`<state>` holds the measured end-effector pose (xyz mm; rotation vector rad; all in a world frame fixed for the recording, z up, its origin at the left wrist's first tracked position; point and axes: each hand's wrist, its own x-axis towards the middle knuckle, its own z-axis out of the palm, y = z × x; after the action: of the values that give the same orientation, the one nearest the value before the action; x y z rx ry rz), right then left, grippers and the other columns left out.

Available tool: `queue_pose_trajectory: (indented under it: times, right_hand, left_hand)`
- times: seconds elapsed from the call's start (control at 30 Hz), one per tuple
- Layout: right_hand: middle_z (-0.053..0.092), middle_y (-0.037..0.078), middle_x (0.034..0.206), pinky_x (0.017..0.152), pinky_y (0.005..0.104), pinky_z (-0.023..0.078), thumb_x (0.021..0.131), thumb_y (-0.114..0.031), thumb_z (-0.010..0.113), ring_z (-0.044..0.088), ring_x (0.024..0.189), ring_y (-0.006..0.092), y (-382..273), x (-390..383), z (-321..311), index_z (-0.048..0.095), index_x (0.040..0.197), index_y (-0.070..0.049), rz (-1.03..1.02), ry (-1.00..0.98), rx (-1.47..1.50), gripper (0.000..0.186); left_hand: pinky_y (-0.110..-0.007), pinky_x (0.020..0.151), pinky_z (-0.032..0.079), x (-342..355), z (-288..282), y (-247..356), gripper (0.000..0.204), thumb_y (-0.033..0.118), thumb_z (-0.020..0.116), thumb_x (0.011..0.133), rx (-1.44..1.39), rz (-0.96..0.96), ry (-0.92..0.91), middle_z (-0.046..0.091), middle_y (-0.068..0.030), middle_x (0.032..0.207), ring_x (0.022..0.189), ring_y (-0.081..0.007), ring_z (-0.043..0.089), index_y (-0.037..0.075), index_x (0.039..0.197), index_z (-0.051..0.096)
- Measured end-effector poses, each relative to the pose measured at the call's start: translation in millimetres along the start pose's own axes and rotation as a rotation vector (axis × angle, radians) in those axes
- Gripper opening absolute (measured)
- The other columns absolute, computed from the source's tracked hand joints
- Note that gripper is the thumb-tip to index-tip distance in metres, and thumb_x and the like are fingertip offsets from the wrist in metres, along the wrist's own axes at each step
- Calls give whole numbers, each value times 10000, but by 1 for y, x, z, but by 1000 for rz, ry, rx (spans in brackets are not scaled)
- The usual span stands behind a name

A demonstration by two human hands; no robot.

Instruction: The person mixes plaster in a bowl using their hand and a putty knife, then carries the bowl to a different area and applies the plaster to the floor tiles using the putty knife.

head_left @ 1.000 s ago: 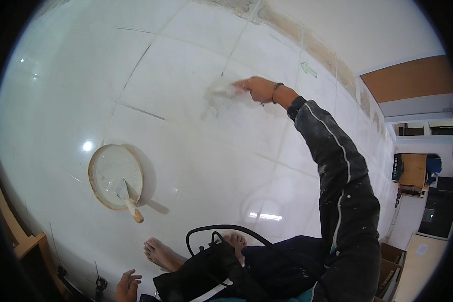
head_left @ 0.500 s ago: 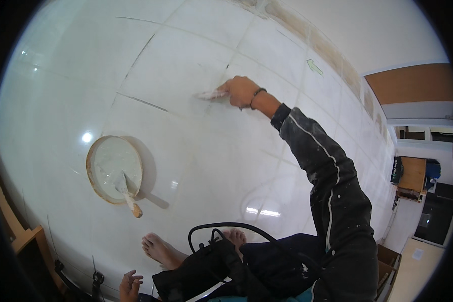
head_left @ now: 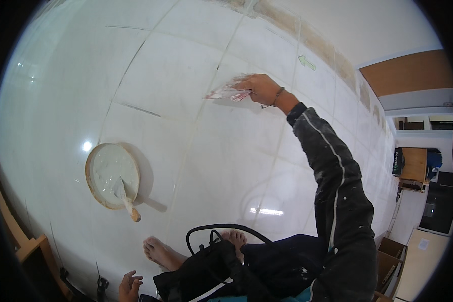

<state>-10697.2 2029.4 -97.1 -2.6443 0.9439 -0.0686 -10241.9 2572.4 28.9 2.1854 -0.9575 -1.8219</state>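
My right hand (head_left: 262,90), stretched far out over the tiled floor (head_left: 226,151), is closed around a thin, flat scraper-like piece (head_left: 231,93). White paste smears this piece, and a reddish edge shows on it; its exact kind is unclear. Its tip is at a tile joint. My left hand (head_left: 130,287) hangs beside my leg at the lower edge, fingers loosely apart and holding nothing that shows. Left of the middle stands a round pan (head_left: 88,176) of whitish paste with a brown-stained rim. A putty knife (head_left: 134,212) leans in it, handle over the near rim.
Dark unfilled-looking joints (head_left: 136,108) cross the tiles at upper left. A green arrow sticker (head_left: 307,63) lies near the brownish strip by the wall. Wooden furniture (head_left: 40,256) stands at lower left, cardboard boxes (head_left: 390,261) at lower right. My bare feet (head_left: 158,251) are below.
My right hand has slid to the right across the tiles with the flat piece, whose wider face now shows. The left hand stays put. The view has shifted slightly.
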Motion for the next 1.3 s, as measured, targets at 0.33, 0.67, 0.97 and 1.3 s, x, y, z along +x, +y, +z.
queue_pose_trajectory:
  times: [0.33,0.67,0.97,1.3]
  right_hand:
    - [535,49,1288,1002,358,393,721,-49,583,485,1183,231,38,30,49,631,1125,-179,-208,112,-130,427]
    - [649,99,1065,798,386,484,644,-20,555,605,908,312,21,6,9,647,1117,-179,60,-195,-13,508]
    - [657,165,981,792,392,505,683,-60,495,632,888,316,22,95,-26,641,1125,-142,550,-58,34,473]
    - [672,92,858,714,396,508,636,-207,607,638,814,286,-70,69,16,699,961,-214,394,-146,-110,338]
  left_hand:
    - [-308,782,472,1,-3,-10,405,287,450,968,-51,-146,-32,608,-128,1108,930,-201,603,42,1290,433]
    - [-298,809,467,10,-6,-1,374,217,457,970,-50,-19,25,608,-127,1074,923,-199,595,6,1278,438]
    - [-317,832,460,1,3,-4,417,280,451,971,-124,-82,-2,592,-122,1128,980,-207,581,39,1309,414]
    - [-314,811,453,-1,10,-17,471,305,465,953,-217,-138,30,597,-145,1089,923,-208,584,-4,1300,390]
